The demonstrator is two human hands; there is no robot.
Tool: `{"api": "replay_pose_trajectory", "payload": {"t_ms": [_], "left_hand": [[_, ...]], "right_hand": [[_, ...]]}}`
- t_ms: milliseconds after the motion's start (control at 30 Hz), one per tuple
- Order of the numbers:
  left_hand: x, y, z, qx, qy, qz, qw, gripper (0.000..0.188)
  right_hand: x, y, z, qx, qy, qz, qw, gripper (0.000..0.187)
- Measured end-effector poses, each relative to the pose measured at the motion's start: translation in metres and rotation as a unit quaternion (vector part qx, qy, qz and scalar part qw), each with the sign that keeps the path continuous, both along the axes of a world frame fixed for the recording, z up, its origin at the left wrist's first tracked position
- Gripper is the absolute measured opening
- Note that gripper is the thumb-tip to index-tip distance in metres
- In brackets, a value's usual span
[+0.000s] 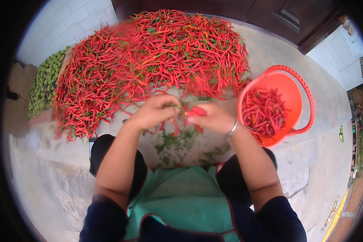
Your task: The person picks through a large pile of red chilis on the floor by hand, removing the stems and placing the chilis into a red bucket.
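My right hand (211, 117), with a silver bangle on its wrist, is closed around a few red chili peppers (197, 111). Facing it, my left hand (156, 112) has thumb and forefinger pinched at the green stem ends (181, 108) of those peppers, slightly blurred. Both hands are above the floor between my knees, where green stems and leaves (171, 145) lie scattered with several loose red peppers. Just beyond them spreads a big heap of red chili peppers (181, 48). To the right of my right hand stands a red plastic basket (296, 97) partly filled with stemless-looking peppers (264, 113).
A pile of green round produce (48, 82) lies at the far left, beside a brown sack-like thing (20, 99). A dark door (266, 18) and white tiled wall (80, 18) stand behind the heap. My green apron (181, 197) covers my lap.
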State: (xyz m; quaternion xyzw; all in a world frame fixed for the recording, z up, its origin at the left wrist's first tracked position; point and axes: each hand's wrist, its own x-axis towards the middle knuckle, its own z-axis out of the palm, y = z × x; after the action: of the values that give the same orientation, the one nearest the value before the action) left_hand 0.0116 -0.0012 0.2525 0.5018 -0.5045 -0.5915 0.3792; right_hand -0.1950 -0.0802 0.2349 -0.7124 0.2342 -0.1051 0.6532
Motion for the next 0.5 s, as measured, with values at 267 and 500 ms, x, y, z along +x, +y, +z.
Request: {"api": "replay_pose_trajectory", "payload": {"t_ms": [267,500], "left_hand": [[-0.014,-0.005,-0.009,0.051,-0.045,-0.114,0.991,0.010],[-0.040,-0.005,-0.017,0.054,0.106,-0.161,0.980,0.013]], "right_hand": [[-0.015,0.008,0.001,-0.083,0.053,0.006,0.995,0.021],[-0.055,0.007,0.029,0.060,0.036,-0.001,0.998,0.019]]}}
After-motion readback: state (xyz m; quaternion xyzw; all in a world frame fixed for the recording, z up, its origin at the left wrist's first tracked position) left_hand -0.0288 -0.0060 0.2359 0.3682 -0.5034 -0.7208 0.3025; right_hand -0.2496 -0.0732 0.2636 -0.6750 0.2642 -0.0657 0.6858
